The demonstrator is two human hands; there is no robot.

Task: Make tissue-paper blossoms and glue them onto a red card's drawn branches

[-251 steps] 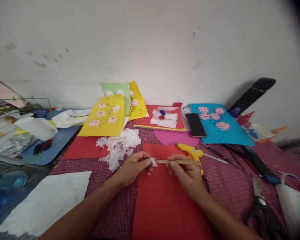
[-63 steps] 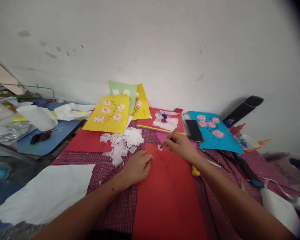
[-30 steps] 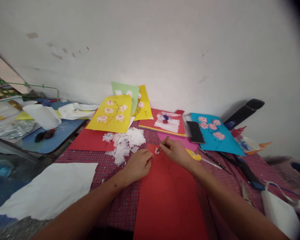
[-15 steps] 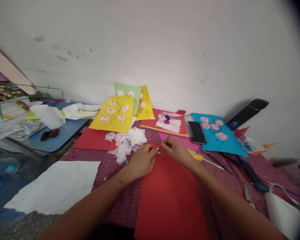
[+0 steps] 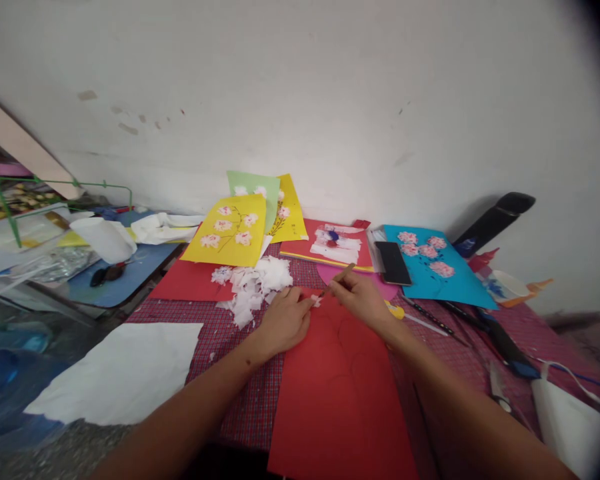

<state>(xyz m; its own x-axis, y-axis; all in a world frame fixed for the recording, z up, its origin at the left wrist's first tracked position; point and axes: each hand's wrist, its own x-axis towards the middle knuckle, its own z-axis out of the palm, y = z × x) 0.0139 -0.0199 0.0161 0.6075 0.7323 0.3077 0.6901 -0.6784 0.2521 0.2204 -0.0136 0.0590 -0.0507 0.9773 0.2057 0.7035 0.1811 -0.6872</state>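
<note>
Left hand (image 5: 285,321) palm down, fingers bent, over the edge of our red sheet (image 5: 340,400) on the worktop (image 5: 250,403), fingertips right at the small paper flower (image 5: 317,301) near the sheet's top; whether that grip holds it, we can't tell! Our right hand (image 5: 363,305) pinches a slim stick (image 5: 343,273), slanting it down toward the flower.

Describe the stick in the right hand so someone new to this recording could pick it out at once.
On the checked tablecloth, a long red sheet lies between the forearms. At its far end, the right hand holds a thin brown stick slanting down toward a pale paper scrap. Unlike the dark, dotted rod lying further right, this stick is plain and held.
</note>
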